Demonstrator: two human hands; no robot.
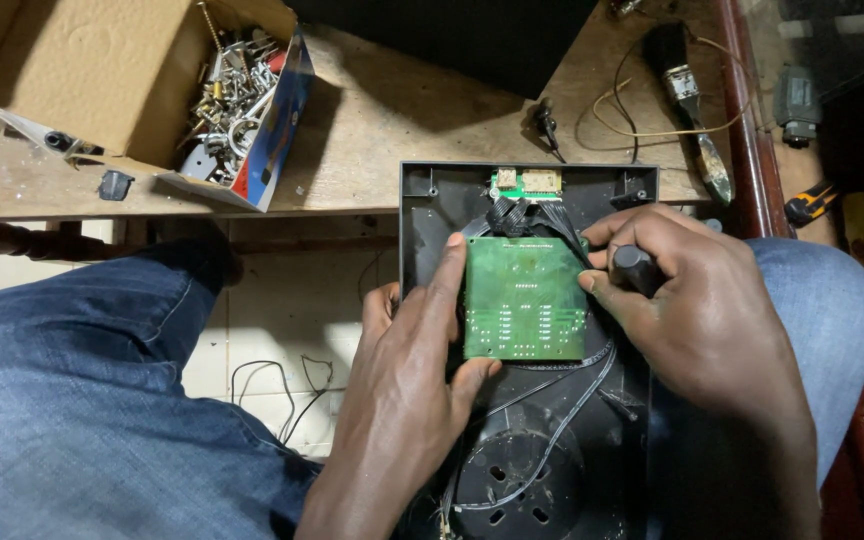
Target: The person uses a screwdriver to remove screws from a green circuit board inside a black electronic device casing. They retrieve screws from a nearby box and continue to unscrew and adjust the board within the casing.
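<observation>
A black plastic appliance casing [422, 215] lies open across my lap. Inside it sits a green circuit board [524, 298] with black ribbon wires [522, 218] running up to a small connector board [524, 183] at the top edge. My left hand [407, 380] holds the green board by its left side, index finger on the upper left corner and thumb under the lower edge. My right hand [697, 310] grips a black screwdriver handle [635, 268] at the board's right edge. A round fan grille [517, 480] shows at the casing's lower end.
A wooden workbench [392, 130] stands ahead with a cardboard box [82, 70], a small open box of screws and metal parts [237, 105], a paint brush [692, 100] and a yellow wire [642, 125]. My blue-jeaned knees [82, 380] flank the casing over a tiled floor [282, 320].
</observation>
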